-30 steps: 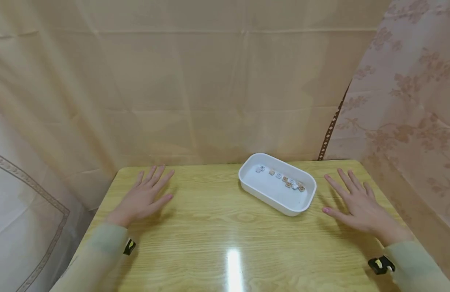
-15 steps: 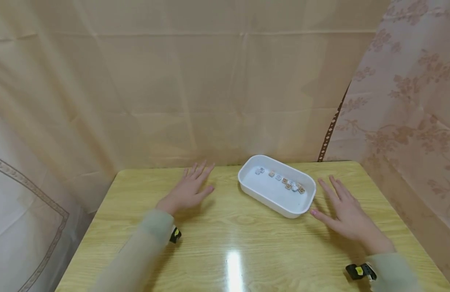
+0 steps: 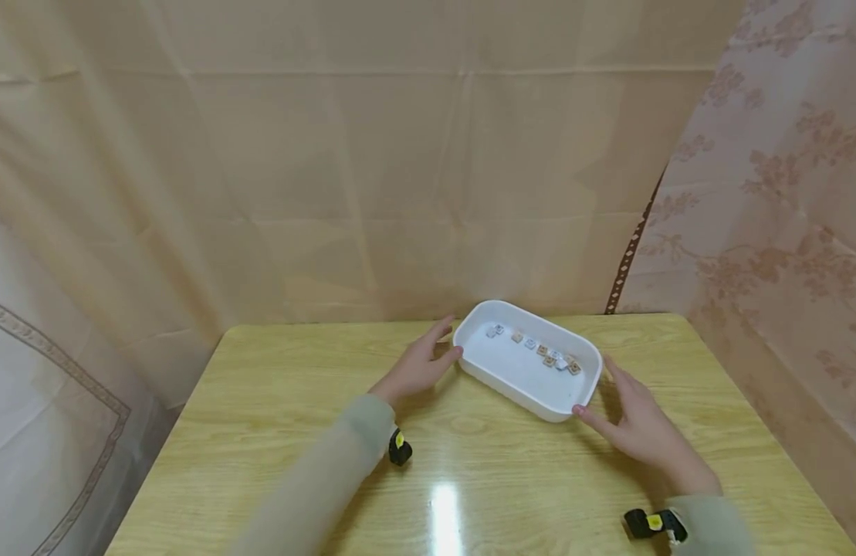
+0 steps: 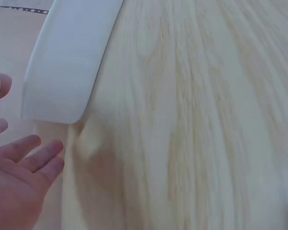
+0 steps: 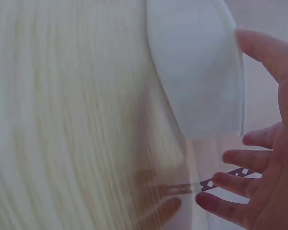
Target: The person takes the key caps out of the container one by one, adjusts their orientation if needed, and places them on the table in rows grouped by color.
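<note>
A white rectangular plastic tray (image 3: pixel 504 386) with rounded corners sits at an angle near the table's far edge. Several small square pieces (image 3: pixel 543 350), some white and some brown, lie inside along its far side; their kind is too small to tell. My left hand (image 3: pixel 415 369) is at the tray's left end with thumb and fingers spread. In the left wrist view, those fingers (image 4: pixel 41 155) stand a little apart from the tray wall. At the right end is my right hand (image 3: pixel 639 428); its thumb (image 5: pixel 259 45) appears to touch the rim, while the other fingers extend loosely beside the tray.
The wood-grain table (image 3: pixel 344 347) has a bright light reflection (image 3: pixel 444 517) near its front. A beige curtain (image 3: pixel 400 170) hangs behind it, and a floral pink cloth (image 3: pixel 789 232) lines the right side. Black devices (image 3: pixel 400 448) are worn at both wrists.
My left hand has moved right across the table to the tray's left end. My right hand has moved left to its right end. The tray has stayed in place.
</note>
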Motion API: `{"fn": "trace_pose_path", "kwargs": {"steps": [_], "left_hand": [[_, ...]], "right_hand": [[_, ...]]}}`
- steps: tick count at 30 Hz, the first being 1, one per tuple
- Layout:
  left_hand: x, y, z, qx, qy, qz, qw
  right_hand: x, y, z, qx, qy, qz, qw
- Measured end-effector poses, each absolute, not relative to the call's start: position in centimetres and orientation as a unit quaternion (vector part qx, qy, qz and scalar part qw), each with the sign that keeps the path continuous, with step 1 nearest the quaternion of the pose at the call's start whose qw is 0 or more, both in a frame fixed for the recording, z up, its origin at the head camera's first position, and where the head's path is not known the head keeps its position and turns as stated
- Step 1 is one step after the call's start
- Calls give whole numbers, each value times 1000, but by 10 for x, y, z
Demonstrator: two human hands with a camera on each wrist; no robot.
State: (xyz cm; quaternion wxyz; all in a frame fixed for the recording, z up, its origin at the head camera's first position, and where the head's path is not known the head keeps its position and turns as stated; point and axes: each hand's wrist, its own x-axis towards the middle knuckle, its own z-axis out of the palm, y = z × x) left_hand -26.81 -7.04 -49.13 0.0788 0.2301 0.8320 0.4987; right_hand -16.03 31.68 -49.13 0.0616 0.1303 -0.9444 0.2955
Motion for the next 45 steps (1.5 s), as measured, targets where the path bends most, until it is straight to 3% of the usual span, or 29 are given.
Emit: {"fn": "trace_pose_path", "kwargs": {"steps": [12,23,37,45], "left_hand": [[-272,-53,-501,198,799,564,65],[-263,-61,-503,152,802,574,63],[-240,-103,-511,108,785,609,34],[-235,-116,-511,86,775,626,20]], "right_hand": [[-163,308,-489,111,-930,349,14],[-168,285,-483,54,-871,482,-71],[-208,248,-488,88,-824,556,-63],[-225,224,-491,63,-783,613,-89]]}}
